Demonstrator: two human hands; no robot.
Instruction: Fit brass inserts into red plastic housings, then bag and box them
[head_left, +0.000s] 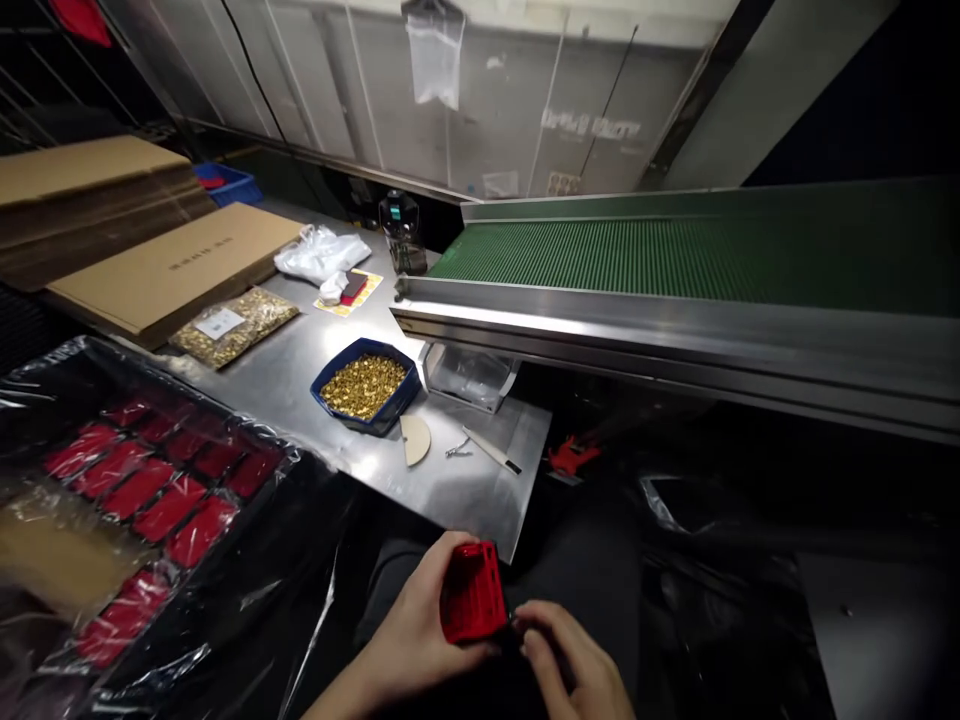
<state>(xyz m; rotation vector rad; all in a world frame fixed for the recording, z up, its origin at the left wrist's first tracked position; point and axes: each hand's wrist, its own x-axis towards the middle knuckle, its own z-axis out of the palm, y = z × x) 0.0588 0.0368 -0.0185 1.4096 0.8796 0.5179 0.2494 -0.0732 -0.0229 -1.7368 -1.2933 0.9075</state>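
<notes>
My left hand (pixel 412 625) is wrapped around a red plastic housing (pixel 474 595), boxy and hollow, its open side facing up toward me. Thumb and fingers grip it from the left and below. Close by on the right, my right hand (pixel 574 655) has its fingertips pinched at the housing's dark right edge; whatever is between them is too small and dark to make out. On the metal table ahead sits a blue bin (pixel 365 425) full of small brass-coloured pieces (pixel 365 386). Near it lie a beige half-disc (pixel 415 441), a pen-like tool (pixel 491 450) and a small metal piece (pixel 459 451).
A green conveyor belt (pixel 600 255) with a metal side rail crosses on the right. At left, a box lined with black plastic holds rows of red parts (pixel 142 485). Flat cardboard (pixel 180 265), a bag of brass pieces (pixel 236 325) and a bottle (pixel 405 235) stand farther back.
</notes>
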